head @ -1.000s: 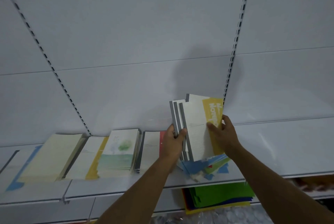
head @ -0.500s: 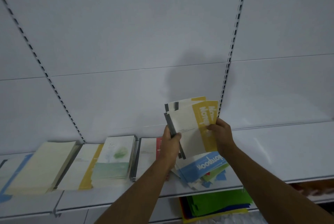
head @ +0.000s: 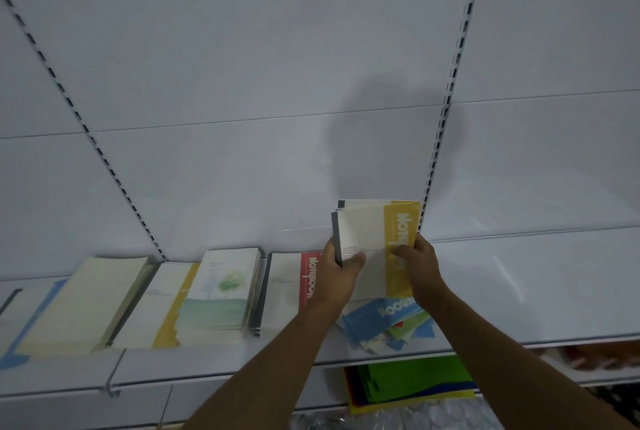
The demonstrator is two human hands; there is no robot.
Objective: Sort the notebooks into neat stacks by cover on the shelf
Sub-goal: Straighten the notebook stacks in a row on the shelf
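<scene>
Above the white shelf (head: pixel 519 294), just left of the slotted upright (head: pixel 446 110), I see both hands holding a small bunch of notebooks (head: pixel 367 239) upright, clear of the shelf surface. Left hand (head: pixel 337 277) grips the bunch at its grey spine edge, thumb curled over the front cover; right hand (head: pixel 420 268) pinches the yellow-banded side, thumb on the front (at least two covers in the bunch, exact count not readable). Front cover: cream with a yellow band and white lettering. Directly below the held bunch, a loose heap of blue and green covers (head: pixel 388 320) lies askew on the shelf. Stacks to the left along the shelf: red-banded stack (head: pixel 284 291) just beside my left wrist, then the tree-picture stack (head: pixel 221 294), yellow-banded stack (head: pixel 156 305), plain pale-cream stack (head: pixel 86 305), blue-banded stack (head: pixel 20 318) at the frame edge. Lower tier: green and yellow sheets (head: pixel 412 383).
</scene>
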